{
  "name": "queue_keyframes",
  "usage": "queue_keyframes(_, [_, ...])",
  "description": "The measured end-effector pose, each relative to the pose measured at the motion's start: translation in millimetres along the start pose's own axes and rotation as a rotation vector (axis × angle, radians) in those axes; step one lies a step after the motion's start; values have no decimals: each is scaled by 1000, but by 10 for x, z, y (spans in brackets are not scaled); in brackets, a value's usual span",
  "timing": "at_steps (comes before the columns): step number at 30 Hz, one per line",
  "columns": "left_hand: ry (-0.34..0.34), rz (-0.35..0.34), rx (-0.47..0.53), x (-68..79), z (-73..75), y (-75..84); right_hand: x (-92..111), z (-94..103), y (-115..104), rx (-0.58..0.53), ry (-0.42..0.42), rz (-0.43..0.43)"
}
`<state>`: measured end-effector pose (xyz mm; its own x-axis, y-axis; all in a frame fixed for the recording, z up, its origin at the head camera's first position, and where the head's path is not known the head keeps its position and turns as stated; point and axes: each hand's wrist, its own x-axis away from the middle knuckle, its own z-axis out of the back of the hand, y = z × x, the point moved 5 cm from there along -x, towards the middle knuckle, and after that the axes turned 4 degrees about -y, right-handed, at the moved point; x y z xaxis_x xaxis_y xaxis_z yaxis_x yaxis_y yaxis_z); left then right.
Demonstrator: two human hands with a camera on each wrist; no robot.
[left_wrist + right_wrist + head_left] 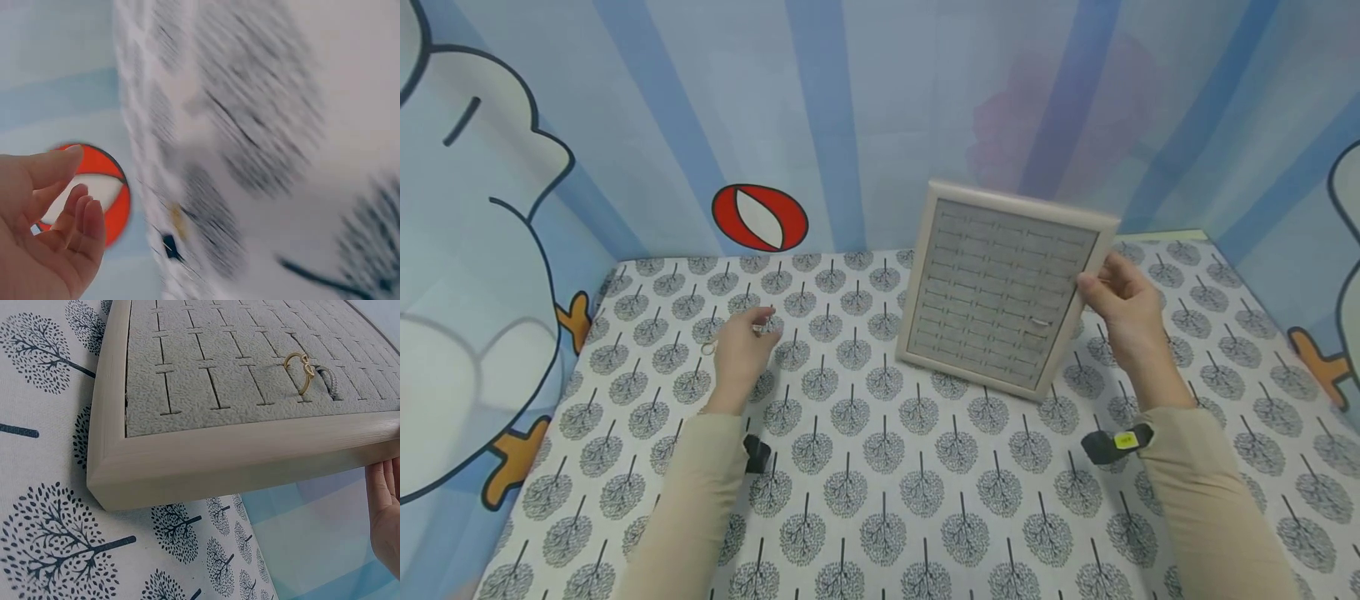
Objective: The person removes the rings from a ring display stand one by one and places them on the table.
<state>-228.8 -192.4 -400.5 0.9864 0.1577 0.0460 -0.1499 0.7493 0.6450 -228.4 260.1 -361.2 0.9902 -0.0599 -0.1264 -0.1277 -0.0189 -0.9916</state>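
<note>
Tray point(1000, 292) beige-framed, grey slotted (two rings seated), tilted; right hand point(1123, 304) grips edge; left hand point(741, 350) pinches ring point(765, 325).

The tabletop point(880, 500) is covered with a white cloth printed all over with small grey trees. A ring tray point(1000, 287) with a pale frame and grey slotted lining stands tilted on it toward the back right, only its lower edge touching the cloth. Near the back left a small gold ring point(707, 347) lies flat on the cloth, well apart from the tray
</note>
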Motion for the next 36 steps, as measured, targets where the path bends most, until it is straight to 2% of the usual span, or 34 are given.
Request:
queue_keyframes(4, [9, -71, 51, 26, -35, 300, -7, 4, 2, 14, 1, -8])
queue_keyframes(12, [-45, -204, 139, 124, -190, 929, -11, 7, 2, 26, 8, -15])
queue_keyframes(19, [-121, -295, 173, 260, -472, 1414, -18, 1, 13, 29, 8, -21])
queue_keyframes(23, [-199, -324, 183, 369, -670, 1648, -21, 0, 12, 36, 15, -29])
queue_keyframes(29, [-286, -385, 111, 527, -971, 1895, -11, -1, 14, 89, 37, -60])
queue_keyframes(36, [-326, -434, 68, 626, -1273, 2008, -7, 2, 14, 118, 50, -65])
